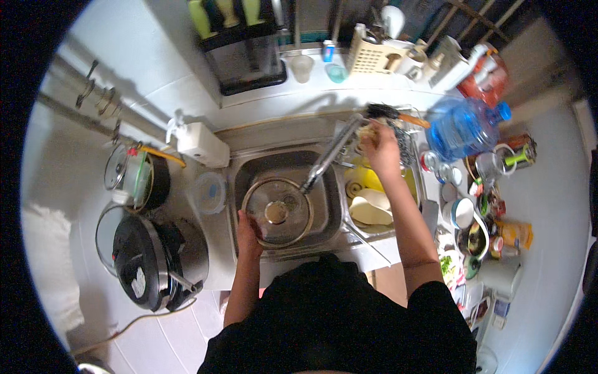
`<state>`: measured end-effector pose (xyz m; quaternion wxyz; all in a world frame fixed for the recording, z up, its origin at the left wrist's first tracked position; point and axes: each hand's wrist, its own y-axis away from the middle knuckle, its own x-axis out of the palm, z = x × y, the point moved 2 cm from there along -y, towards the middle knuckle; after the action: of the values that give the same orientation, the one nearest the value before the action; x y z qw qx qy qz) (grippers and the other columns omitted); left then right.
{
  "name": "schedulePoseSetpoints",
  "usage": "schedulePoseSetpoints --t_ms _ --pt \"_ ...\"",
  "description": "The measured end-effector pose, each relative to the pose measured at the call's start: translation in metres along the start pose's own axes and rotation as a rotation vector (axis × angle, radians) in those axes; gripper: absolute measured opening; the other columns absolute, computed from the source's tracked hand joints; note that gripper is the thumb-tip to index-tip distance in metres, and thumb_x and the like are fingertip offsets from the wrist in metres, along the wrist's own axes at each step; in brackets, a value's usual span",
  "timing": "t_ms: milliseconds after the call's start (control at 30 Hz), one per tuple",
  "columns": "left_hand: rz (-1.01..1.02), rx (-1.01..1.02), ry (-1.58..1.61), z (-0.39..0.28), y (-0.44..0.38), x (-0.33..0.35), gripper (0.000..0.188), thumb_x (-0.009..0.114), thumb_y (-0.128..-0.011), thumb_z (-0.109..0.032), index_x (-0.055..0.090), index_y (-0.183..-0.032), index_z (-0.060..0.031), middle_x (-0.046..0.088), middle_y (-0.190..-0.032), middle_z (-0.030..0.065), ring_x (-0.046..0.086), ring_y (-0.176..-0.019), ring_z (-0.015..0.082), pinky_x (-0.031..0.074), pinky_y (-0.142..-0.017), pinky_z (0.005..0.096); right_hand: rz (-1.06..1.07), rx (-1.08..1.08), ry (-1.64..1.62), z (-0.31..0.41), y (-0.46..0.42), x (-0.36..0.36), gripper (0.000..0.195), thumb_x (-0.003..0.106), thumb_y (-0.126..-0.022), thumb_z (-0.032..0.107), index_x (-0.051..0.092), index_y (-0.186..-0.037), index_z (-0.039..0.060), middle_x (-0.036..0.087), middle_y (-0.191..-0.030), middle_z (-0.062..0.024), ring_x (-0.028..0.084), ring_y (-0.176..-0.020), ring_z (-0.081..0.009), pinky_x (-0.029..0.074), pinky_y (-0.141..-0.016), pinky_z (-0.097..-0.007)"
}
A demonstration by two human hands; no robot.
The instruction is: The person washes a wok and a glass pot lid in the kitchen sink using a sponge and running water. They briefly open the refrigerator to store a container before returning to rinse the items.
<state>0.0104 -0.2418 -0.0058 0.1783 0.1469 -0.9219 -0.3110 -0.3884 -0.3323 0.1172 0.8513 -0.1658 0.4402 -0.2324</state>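
My left hand (249,233) grips the lower left rim of a round clear glass pot lid (261,198) with a metal edge. A round knob or disc (276,213) is at the lid's centre. The lid is over the left basin of a stainless steel sink (327,233). Above its right side hangs the end of the faucet (334,152). Behind the faucet, my right hand (384,142) reaches the back of the right basin. Its bent fingers touch a pale yellow thing, perhaps a sponge (366,132); whether they grip it is unclear. A black-bristled brush (383,111) with an orange handle lies just beyond.
Pale, curved pieces (371,212) lie in the right basin. A white pump bottle (204,144) and a black electric cooker (140,262) stand left. A large blue water bottle (462,128) lies right, above cluttered bowls and food packs. A knife block (245,58) stands on the back ledge.
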Motion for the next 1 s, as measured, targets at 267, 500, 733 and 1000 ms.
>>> schedulePoseSetpoints --t_ms 267,500,733,1000 --pt "0.015 0.093 0.158 -0.021 0.013 -0.009 0.045 0.045 -0.099 -0.054 0.056 -0.09 -0.0105 0.058 -0.071 0.0024 0.052 -0.056 0.0139 0.043 -0.05 0.0299 0.183 0.664 -1.094 0.071 0.019 -0.019 0.03 0.056 -0.095 0.008 0.056 -0.125 0.0027 0.06 -0.114 -0.0037 0.054 -0.104 -0.0117 0.043 -0.093 -0.0252" --pt "-0.148 0.233 0.301 -0.082 0.042 -0.007 0.045 0.044 -0.1 -0.053 0.054 -0.088 -0.0102 0.065 -0.071 0.0088 0.054 -0.052 0.0162 0.044 -0.046 0.0286 0.498 -0.034 -0.655 0.175 0.051 -0.037 0.047 0.072 -0.083 0.01 0.055 -0.126 0.0077 0.057 -0.118 -0.0088 0.055 -0.111 -0.0236 0.046 -0.095 -0.0358" --pt "-0.27 0.251 0.511 -0.101 0.021 -0.022 0.044 0.042 -0.101 -0.051 0.053 -0.087 -0.0107 0.066 -0.074 0.0116 0.053 -0.049 0.0174 0.042 -0.044 0.0293 0.762 -0.295 0.107 0.097 0.171 0.094 0.041 0.058 -0.081 0.002 0.059 -0.122 0.0076 0.055 -0.118 -0.0185 0.053 -0.11 -0.0399 0.049 -0.091 -0.0468" --pt "-0.345 0.36 0.621 -0.143 0.011 -0.028 0.049 0.038 -0.101 -0.054 0.052 -0.086 -0.0094 0.067 -0.077 0.0129 0.048 -0.047 0.0165 0.038 -0.043 0.0291 0.54 -0.43 -0.032 0.288 0.051 0.04 0.014 0.058 -0.088 0.015 0.065 -0.097 0.0079 0.06 -0.1 -0.0141 0.062 -0.088 -0.0356 0.053 -0.073 -0.0474"
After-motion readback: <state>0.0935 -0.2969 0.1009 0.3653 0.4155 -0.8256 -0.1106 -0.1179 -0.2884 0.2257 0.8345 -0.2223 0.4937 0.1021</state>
